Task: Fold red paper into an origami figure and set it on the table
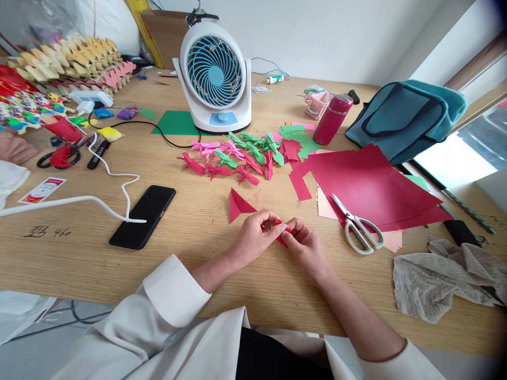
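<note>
Between the fingertips of both hands is a small folded piece of red paper (282, 241), mostly covered by the fingers. My left hand (255, 235) pinches it from one side, thumb pressed on top. From the other side my right hand (307, 245) grips it with thumb and forefinger. Just beyond my left hand a red paper triangle (240, 206) with fold lines rests on the wooden table (206, 221). Farther off lie several folded paper figures in red (247, 177), green (253, 150) and pink (208, 148).
White-handled scissors (362, 232) lie on red paper sheets (380, 184) at the right, near a crumpled cloth (439, 274). A black phone (142, 216) with a white cable is at the left. Behind stand a fan (216, 79), a red bottle (332, 119) and a teal bag (404, 116).
</note>
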The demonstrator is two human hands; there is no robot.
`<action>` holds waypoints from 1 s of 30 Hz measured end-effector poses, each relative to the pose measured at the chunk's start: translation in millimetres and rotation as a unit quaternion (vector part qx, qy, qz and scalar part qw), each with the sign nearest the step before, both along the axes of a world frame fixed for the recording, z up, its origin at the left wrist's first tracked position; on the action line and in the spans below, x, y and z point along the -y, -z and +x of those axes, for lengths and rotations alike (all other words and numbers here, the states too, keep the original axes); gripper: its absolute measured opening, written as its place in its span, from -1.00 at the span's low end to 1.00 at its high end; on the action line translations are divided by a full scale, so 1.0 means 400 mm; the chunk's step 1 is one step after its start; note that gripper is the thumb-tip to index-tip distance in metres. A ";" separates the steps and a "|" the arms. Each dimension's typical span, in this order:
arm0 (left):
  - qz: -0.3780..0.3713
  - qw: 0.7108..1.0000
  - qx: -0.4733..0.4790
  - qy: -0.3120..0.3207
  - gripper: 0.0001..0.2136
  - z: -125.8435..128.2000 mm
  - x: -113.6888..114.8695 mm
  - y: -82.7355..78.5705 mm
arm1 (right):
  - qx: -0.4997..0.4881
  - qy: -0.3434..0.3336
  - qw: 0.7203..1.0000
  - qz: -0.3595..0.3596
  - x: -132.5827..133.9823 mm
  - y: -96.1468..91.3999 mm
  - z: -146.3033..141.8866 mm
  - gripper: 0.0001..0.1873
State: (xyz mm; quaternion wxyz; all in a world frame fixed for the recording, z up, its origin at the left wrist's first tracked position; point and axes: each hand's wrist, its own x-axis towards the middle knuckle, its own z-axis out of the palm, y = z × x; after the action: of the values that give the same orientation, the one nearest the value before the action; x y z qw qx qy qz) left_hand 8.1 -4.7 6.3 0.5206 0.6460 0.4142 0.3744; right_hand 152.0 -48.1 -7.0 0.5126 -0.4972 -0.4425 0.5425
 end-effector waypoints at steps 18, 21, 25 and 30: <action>0.012 0.999 0.033 -0.012 -0.79 -0.007 -0.009 0.013 | -0.062 -0.027 0.998 -0.013 -0.003 0.011 -0.003 -0.65; 0.000 0.999 0.032 -0.017 -0.78 -0.010 -0.014 0.012 | -0.066 -0.036 0.997 -0.008 -0.003 0.012 0.000 -0.66; -0.024 0.999 0.028 -0.004 -0.79 -0.011 -0.014 0.006 | -0.063 -0.044 0.997 0.014 -0.002 0.009 0.000 -0.68; -0.005 1.000 0.013 0.012 -0.78 -0.010 -0.010 0.011 | -0.078 -0.022 0.997 0.000 -0.005 0.015 -0.006 -0.64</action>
State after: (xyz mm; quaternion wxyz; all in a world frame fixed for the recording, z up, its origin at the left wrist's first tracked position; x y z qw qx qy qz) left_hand 4.3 -0.6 1.7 0.5335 0.6436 0.4015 0.3741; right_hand 149.6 -46.2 -13.0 0.5335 -0.4434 -0.4119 0.5908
